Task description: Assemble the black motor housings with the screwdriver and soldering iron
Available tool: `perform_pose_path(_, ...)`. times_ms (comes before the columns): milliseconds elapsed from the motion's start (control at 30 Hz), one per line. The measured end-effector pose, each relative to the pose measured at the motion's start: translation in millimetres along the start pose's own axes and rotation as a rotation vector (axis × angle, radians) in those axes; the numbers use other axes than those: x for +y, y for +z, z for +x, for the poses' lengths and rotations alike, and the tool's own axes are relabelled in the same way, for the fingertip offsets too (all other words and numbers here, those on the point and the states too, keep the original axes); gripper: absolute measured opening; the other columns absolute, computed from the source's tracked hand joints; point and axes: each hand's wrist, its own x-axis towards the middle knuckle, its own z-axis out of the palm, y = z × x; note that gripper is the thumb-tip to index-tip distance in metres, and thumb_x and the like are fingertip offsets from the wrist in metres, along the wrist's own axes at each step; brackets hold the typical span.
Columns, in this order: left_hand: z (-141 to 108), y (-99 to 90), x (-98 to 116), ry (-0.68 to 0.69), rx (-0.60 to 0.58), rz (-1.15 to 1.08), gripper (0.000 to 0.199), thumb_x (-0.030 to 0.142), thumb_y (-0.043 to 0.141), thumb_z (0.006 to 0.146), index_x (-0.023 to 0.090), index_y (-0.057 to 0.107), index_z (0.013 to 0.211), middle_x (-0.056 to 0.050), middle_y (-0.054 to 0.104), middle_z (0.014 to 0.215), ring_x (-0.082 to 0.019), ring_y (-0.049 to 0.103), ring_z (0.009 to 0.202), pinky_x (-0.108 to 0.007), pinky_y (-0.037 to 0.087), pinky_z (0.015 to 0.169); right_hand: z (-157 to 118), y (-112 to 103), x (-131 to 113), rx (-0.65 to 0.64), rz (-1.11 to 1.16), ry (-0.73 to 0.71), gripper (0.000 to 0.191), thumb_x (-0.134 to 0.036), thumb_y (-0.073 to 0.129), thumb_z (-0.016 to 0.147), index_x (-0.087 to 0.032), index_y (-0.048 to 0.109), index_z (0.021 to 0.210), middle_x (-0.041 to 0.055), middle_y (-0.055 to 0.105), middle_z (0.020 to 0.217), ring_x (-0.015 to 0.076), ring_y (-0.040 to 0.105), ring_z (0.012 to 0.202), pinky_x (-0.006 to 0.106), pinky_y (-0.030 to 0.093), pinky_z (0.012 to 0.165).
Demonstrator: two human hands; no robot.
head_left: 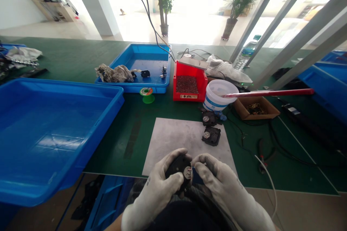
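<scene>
From my remote view, I am looking down a long green-matted desk (67,61). A large blue plastic tray (54,140) is sitting at the left, and a smaller blue tray (135,88) holding crumpled rags (114,74) is standing farther along. Beside it, a red bin (203,83) is holding brown granules, while a red rod (268,93) is lying across a white plastic bucket (217,103) next to a cardboard box (268,110) of small metal parts. Closer to me, a pair of pliers (262,155) is resting on the mat, right of a pale grey sheet (173,140). Two black units with metal hubs (209,118) are sitting at the sheet's far right corner. A third black unit (177,168) is hovering above the sheet's near edge, right between the white-gloved hands. My left hand (154,184) is clenched around it, with the fingers wrapped over its body. My right hand (222,184) is angled inward, and its fingertips (196,166) are touching the unit's right side, just beside its silver hub (187,172).
</scene>
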Motion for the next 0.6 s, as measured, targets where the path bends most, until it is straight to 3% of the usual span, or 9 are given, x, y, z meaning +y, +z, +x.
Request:
perform_pose_path(233, -0.9, 1.4, 2.3, 0.008, -0.002, -0.013, 0.058, 0.031, 0.072, 0.074, 0.019, 0.066, 0.131, -0.012, 0.075, 0.131, -0.036, 0.068, 0.124, -0.040, 0.058, 0.099, -1.8, -5.0, -8.0, 0.025, -0.042, -0.023, 0.033, -0.052, 0.051, 0.105, -0.022, 0.064, 0.097, 0.0018, 0.070, 0.090, 0.0184, 0.065, 0.084, 0.026, 0.052, 0.076)
perform_pose_path(600, -1.2, 0.7, -1.3, 0.035, -0.009, -0.049, 0.056, 0.030, 0.073, 0.075, 0.019, 0.068, 0.130, -0.012, 0.075, 0.130, -0.036, 0.069, 0.122, -0.041, 0.057, 0.100, 0.8, -1.4, -12.7, 0.025, -0.183, -0.001, 0.033, -0.051, 0.048, 0.105, -0.023, 0.063, 0.096, 0.0006, 0.072, 0.085, 0.0170, 0.065, 0.077, 0.026, 0.049, 0.069)
